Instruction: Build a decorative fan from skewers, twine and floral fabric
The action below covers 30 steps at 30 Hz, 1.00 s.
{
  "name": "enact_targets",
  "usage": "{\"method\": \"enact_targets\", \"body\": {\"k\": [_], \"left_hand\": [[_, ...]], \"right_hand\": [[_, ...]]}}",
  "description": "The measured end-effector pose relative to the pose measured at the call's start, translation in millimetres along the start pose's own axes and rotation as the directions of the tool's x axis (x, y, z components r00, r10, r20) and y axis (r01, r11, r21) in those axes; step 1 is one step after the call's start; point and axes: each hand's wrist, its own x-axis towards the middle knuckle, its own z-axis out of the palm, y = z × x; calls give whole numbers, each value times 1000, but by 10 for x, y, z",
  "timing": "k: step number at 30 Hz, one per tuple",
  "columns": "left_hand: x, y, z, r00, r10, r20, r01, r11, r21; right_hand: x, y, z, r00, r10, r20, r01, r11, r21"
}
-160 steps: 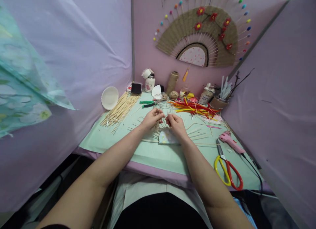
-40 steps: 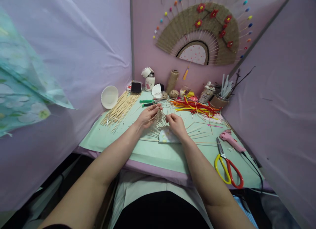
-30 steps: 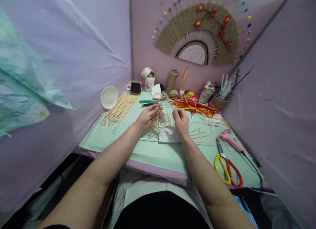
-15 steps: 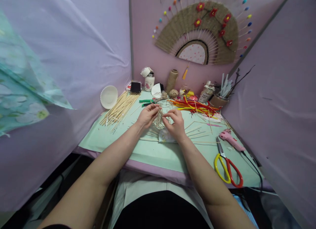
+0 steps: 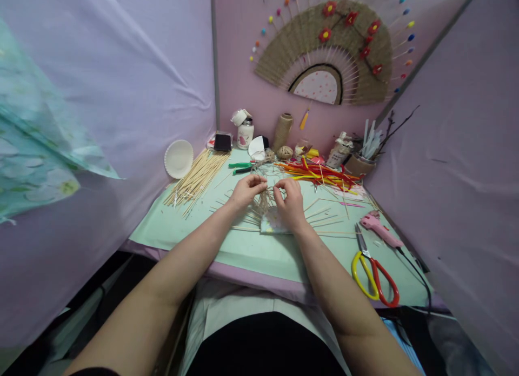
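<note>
Lilac fabric walls, left [image 5: 154, 57] and right [image 5: 454, 149], close in the green-covered table [image 5: 243, 260], whose near edge runs just in front of the person's lap; the wall fan [image 5: 292, 49] hangs above the back edge; on the green cover, the stick fan [image 5: 269, 222] spreads its thin sticks left and right, a strip of green showing between its straight lower edge and the table's front; bamboo sticks [image 5: 198, 184] take up the left side, red and yellow strips [image 5: 312, 172] the back right; scissors [image 5: 365, 253] reach to the right front edge, beside the glue gun [image 5: 383, 233]; the left hand [image 5: 246, 193] pinches a twine tuft [image 5: 263, 204] over the stick fan; the right hand [image 5: 290, 204] curls just beside it, fingertips together, and whether they grip a strand I cannot tell.
</note>
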Motion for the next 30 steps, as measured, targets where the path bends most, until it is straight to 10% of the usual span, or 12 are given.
{"method": "enact_targets", "body": {"k": [6,16,22,27,30], "left_hand": [[-78,26,-8,967,-162,195,134,980,150],[-41,9,-11,981,-181,76,184,982,-39],[-12,34,-26,985,-172,11,170,963,-210],[-38,41,-2,997,-80,4,79,996,28],[-47,32,-4,997,-25,68,16,992,123]], "right_hand": [[5,-2,1,978,194,74,-202,969,139],[41,43,27,923,356,146,-383,820,426],[18,74,48,879,360,314,-453,836,309],[76,82,-50,879,468,95,-470,813,344],[110,82,-85,820,548,165,-568,745,348]]}}
